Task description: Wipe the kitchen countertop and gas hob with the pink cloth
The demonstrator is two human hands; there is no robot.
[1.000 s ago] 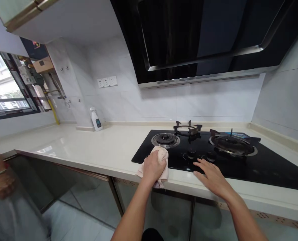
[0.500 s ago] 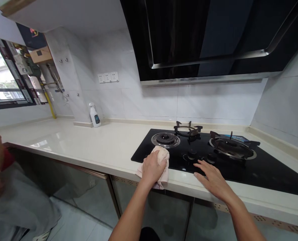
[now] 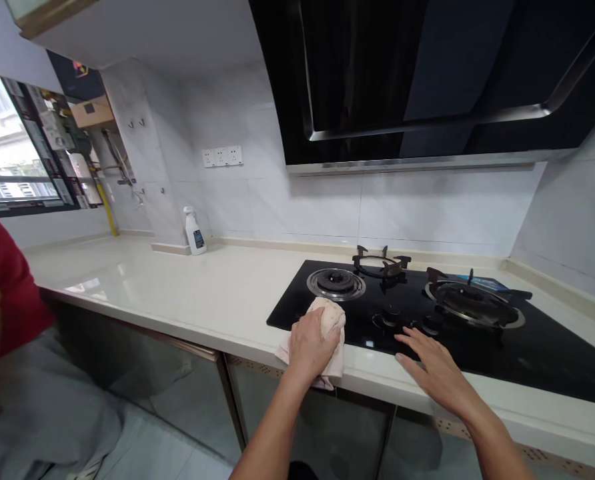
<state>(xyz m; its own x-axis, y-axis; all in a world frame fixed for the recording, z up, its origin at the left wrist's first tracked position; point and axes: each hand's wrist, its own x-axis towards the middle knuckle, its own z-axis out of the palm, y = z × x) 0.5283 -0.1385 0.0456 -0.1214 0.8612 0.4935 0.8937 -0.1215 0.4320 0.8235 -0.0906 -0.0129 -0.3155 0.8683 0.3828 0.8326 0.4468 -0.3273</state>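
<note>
Bunched under my left hand (image 3: 311,343) is a pale pink cloth (image 3: 333,317), pressed on the front left corner of the black gas hob (image 3: 357,327). Part of the cloth drapes over the front edge of the counter. My right hand (image 3: 430,367) is open with fingers spread, over the hob's front edge close to the control knobs (image 3: 390,316). The left burner (image 3: 336,283) lies behind the cloth without its pan support. That pan support (image 3: 381,265) rests at the back of the hob, and another sits around the right burner (image 3: 472,303).
A white spray bottle (image 3: 194,232) stands at the wall on the cream counter (image 3: 217,287). Overhead hangs a black range hood (image 3: 407,80). At the far left a person in a red top (image 3: 15,280) is low beside the counter. Cabinet doors (image 3: 177,387) run below.
The view has shifted slightly, moving the scene a little right and down. More of the person's red sleeve shows. Both hands keep nearly the same places on the hob.
</note>
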